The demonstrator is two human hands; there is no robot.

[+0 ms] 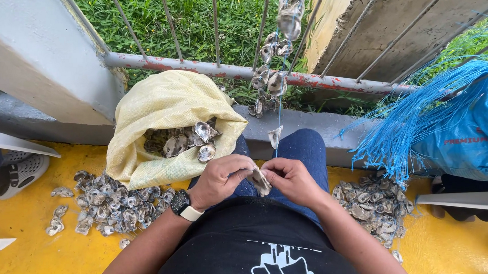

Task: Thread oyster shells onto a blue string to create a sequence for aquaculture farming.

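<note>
Shell [260,181]: one oyster shell, grey-white, pinched between both hands over the lap. Judged light, rigid, rough and sharp-edged, brittle at the rim; best gripped by the flat faces, clear of the edge.
Left hand [218,179]: closed on the shell's left side; watch on the wrist.
Right hand [293,178]: closed on its right side, fingertips at the shell.
Cord [278,111]: thin blue line rising from the shell to a hanging string of shells [271,70] on the railing [197,65].
Sack [160,110]: yellow, open, shells inside, to the left.
Loose piles [107,203] on the yellow floor, left and right [374,202].
Blue cords [418,115]: bundle, right.
</note>
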